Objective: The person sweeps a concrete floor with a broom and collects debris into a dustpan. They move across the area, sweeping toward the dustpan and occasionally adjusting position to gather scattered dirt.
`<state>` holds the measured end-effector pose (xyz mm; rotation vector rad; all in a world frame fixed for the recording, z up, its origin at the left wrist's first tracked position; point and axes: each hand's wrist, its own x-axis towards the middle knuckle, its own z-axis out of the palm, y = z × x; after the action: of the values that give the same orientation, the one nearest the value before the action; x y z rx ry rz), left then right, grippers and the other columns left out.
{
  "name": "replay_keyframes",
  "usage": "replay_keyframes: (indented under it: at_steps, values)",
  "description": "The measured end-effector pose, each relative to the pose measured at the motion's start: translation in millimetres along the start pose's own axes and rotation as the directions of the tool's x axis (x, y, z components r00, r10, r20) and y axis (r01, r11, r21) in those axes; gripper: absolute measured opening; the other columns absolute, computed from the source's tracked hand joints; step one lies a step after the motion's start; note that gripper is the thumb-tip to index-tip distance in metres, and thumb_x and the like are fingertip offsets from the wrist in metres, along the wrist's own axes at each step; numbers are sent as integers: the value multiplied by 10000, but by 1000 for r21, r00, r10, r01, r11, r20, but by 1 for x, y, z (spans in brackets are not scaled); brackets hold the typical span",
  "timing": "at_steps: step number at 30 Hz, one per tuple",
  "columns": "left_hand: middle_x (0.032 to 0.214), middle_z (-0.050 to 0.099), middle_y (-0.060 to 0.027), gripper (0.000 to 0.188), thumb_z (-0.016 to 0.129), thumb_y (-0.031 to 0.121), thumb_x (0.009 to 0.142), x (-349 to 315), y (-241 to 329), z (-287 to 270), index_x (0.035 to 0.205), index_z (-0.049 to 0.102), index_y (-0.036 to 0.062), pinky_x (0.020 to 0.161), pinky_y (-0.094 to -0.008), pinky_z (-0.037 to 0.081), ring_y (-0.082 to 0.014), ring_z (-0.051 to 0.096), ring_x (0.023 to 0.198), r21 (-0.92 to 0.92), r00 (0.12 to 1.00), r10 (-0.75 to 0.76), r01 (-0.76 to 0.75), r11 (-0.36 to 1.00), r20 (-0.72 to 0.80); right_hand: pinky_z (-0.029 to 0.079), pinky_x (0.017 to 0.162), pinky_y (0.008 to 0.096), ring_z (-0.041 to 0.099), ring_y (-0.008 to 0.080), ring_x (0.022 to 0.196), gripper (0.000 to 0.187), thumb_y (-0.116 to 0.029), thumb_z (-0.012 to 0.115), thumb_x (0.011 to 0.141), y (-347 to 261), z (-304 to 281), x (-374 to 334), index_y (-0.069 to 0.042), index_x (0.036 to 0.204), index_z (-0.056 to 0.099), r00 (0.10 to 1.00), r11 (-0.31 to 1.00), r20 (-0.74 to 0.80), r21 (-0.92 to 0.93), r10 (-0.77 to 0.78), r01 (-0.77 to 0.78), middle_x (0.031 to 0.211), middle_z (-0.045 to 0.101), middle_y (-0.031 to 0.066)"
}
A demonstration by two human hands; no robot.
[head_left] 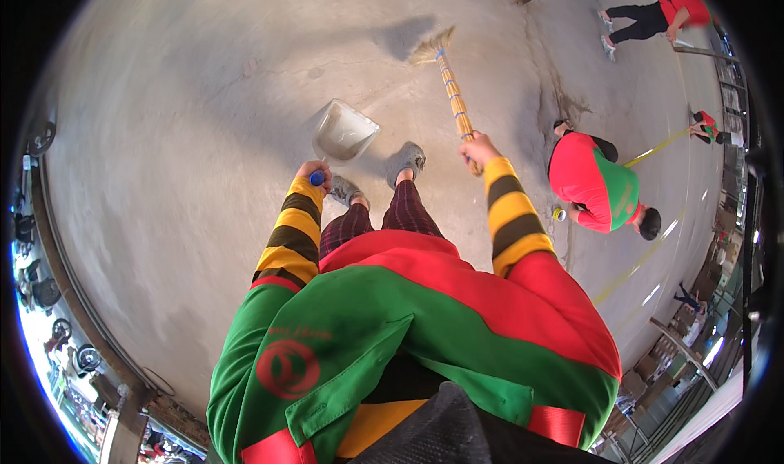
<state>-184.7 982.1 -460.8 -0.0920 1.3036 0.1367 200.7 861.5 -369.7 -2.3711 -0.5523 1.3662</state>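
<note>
My left hand point(313, 172) is closed around the blue-ended handle of a white dustpan point(345, 134). The pan lies just ahead of my left foot, its wide mouth facing away from me; most of its handle is hidden by the hand. My right hand point(480, 151) grips the lower end of a straw broom point(454, 92), whose handle is bound with blue bands. The broom points forward, and its fanned bristles reach the concrete floor or hang just over it, I cannot tell which. A gap of bare floor separates bristles and dustpan.
On the right a person in red and green point(594, 182) crouches, with a small yellow-rimmed roll or can point(559, 214) close by. Another person point(653, 23) stands at the far right, and one bends by a yellow floor line point(653, 149). Parked motorbikes point(86, 358) show beyond the left edge.
</note>
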Motion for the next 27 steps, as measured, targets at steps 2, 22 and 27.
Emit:
replay_keyframes:
  at_steps: [2, 22, 27]
  values:
    - [494, 452, -15, 95, 472, 116, 736, -1, -2, 0, 670, 407, 96, 354, -236, 294, -122, 413, 374, 13, 1000, 21, -21, 1000, -2, 415, 374, 336, 506, 191, 403, 201, -29, 580, 639, -3, 16, 25, -26, 813, 481, 979, 994, 195, 79, 64, -80, 534, 511, 86]
    - [481, 456, -39, 139, 448, 175, 736, 0, -6, -24, 627, 451, 89, 327, -283, 303, -154, 418, 373, -15, 998, 52, -52, 999, 29, 424, 389, 312, 513, 147, 479, 308, -46, 604, 664, 30, 24, -183, -47, 959, 519, 862, 992, 504, -127, 63, 1, 634, 523, 49]
    - [479, 438, 5, 102, 469, 108, 736, -5, -5, -29, 658, 403, 106, 333, -244, 320, -121, 469, 382, -66, 992, 9, -1, 998, 128, 428, 383, 310, 512, 142, 473, 276, -40, 617, 664, 23, 5, -194, -52, 917, 507, 907, 1000, 422, 18, -13, 6, 625, 514, 46]
